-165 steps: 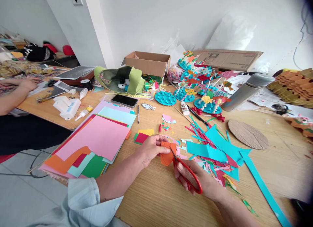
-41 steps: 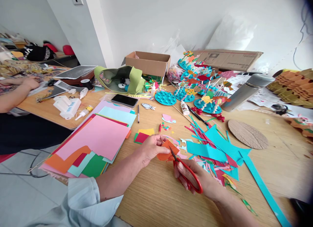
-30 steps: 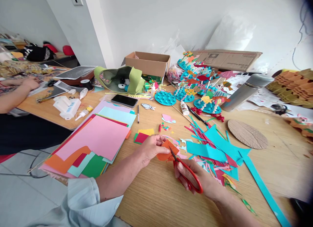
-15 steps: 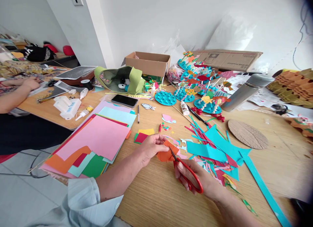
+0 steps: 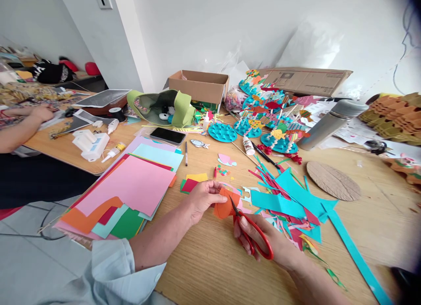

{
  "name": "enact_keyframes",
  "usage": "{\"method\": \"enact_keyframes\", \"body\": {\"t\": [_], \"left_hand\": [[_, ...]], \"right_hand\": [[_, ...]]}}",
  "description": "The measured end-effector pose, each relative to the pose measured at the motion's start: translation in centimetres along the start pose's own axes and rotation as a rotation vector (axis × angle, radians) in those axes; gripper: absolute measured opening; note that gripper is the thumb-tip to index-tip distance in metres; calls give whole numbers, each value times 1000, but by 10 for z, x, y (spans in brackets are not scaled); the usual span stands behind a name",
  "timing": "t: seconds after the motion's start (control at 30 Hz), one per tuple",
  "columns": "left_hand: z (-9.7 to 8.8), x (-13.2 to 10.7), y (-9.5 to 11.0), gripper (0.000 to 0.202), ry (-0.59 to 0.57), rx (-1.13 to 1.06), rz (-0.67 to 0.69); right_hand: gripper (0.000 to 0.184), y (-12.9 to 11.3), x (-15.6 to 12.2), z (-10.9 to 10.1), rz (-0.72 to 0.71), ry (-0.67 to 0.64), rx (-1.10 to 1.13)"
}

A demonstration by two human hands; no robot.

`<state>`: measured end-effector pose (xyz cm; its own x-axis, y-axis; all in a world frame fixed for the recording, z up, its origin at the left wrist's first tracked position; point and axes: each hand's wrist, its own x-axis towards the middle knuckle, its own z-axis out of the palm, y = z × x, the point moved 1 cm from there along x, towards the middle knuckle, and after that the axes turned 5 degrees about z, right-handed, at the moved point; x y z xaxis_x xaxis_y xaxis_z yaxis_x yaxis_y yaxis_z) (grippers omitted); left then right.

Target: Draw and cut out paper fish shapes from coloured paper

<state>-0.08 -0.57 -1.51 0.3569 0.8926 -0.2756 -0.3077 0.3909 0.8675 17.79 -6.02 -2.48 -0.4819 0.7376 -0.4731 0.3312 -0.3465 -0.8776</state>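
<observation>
Between thumb and fingers, my left hand point(image 5: 204, 199) pinches a small piece of orange paper point(image 5: 224, 211) above the table. My right hand point(image 5: 259, 239) is wrapped round the red handles of a pair of scissors point(image 5: 263, 246). Their dark blades lie at the orange paper, close to my left fingertips. Small squares of yellow, red and green paper point(image 5: 196, 177) lie just beyond my left hand. Blue paper strips point(image 5: 279, 202) and mixed offcuts spread to the right of the scissors.
Coloured sheets point(image 5: 128, 186) are stacked at the left, with a phone point(image 5: 167, 136) behind them. Blue decorated discs point(image 5: 222, 132), a steel flask point(image 5: 332, 123) and a cardboard oval point(image 5: 333, 180) stand or lie further back. Another person's arm point(image 5: 23, 125) rests at the far left table.
The orange paper has turned a little in my left hand, and its outline at the blades looks different. My right hand has barely shifted.
</observation>
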Motion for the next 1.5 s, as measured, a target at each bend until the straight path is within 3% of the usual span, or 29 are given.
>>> {"method": "enact_keyframes", "body": {"t": [0.43, 0.73, 0.93, 1.13, 1.37, 1.5], "left_hand": [[0, 2, -3, 39, -26, -121, -80], [1, -2, -2, 31, -50, 52, -54], [-3, -2, -1, 26, -83, 203, 53], [-4, -4, 0, 22, -84, 286, -10], [-5, -3, -1, 21, -115, 276, -26], [-6, -2, -1, 27, -110, 133, -97]], "right_hand": [[60, -4, -1, 0, -3, 13, 30], [61, -4, -3, 0, 10, 20, 17], [60, -4, -3, -1, 11, 20, 16], [62, -2, -2, 0, 26, -6, 43], [61, 0, -2, -1, 26, -3, 46], [58, 3, -3, -2, -32, -37, 58]]}}
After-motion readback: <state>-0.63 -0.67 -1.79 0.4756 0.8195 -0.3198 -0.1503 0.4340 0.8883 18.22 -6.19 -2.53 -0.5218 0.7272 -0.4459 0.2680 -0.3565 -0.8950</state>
